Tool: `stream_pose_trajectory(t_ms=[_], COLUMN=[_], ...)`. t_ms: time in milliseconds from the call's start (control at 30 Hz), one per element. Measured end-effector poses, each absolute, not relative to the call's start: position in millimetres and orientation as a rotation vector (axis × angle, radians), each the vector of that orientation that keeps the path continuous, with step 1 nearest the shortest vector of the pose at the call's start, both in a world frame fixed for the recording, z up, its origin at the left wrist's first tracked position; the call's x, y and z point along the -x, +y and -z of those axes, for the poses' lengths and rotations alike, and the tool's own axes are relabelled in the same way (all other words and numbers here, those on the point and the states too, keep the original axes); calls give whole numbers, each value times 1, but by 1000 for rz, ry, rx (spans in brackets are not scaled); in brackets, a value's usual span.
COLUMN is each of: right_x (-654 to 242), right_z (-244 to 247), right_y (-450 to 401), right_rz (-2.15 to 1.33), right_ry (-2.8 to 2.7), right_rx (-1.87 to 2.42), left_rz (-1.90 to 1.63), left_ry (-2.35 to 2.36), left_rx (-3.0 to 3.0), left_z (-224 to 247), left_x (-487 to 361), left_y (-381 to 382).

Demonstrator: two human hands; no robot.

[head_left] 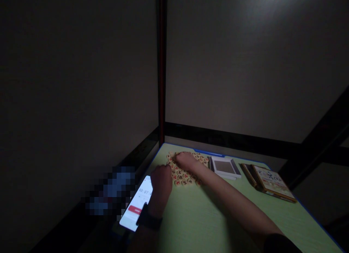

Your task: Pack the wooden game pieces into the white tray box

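Many round wooden Chinese chess pieces [180,176] with red and dark characters lie close together at the far left of the table. My right hand [185,160] is over the upper part of this group, its fingers curled down among the pieces. At the group's left edge is my left hand [161,177], also with fingers curled and wearing a dark wrist band. The fingertips of both hands are hidden, so whatever they pinch does not show. Beside my left wrist lies a lit phone [133,200] with a running timer, partly covered by that hand.
A shallow white open box [224,166] stands right of the pieces. Farther right, a box with a printed lid [272,181] lies beside a narrow brown-edged item [248,175]. The pale green table [196,216] has a blue edge; dark walls meet behind it.
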State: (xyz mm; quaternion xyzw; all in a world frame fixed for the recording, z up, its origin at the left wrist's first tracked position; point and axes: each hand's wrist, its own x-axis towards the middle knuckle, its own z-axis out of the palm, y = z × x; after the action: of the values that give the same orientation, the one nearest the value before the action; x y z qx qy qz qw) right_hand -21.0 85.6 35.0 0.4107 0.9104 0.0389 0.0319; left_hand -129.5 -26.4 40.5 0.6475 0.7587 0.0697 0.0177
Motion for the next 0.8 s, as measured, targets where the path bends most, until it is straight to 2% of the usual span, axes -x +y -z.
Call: stream_pose_trajectory(t_ms=[533,800], right_x=[2,-13], right_z=[-32,-37], right_y=[111,112], right_rz=[339,110], right_ry=[2943,2873], right_rx=[-1344,-1451], left_rz=[-221,-217], left_ry=[2326,2321], left_rx=[-2017,-2047], left_z=[-38,-36], left_x=[129,130], left_y=[-25,-25])
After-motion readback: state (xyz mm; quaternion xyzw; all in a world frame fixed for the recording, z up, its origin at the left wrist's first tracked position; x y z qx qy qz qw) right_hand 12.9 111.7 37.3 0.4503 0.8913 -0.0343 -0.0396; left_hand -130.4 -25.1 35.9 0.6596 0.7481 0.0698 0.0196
